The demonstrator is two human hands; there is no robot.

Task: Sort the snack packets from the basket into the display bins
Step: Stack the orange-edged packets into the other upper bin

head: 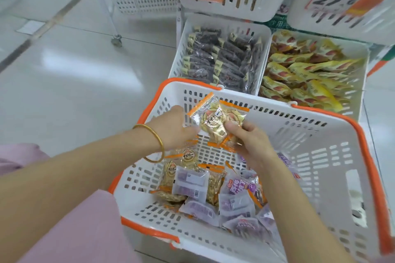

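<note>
Gripping in the right hand a few golden packets with orange ends, thumb on top, raised above the white basket with orange rim. Reaching with the left hand, gold bangle on the wrist, to the edge of the same packets; cannot tell whether pinching or only touching. On the basket bottom, more of this golden kind beside purple packets. Behind the basket, two display bins: dark packets in one, yellow packets in the other.

Bunched gold packets tilt upright above the orange-rimmed basket; purple packets lie inside.
</note>
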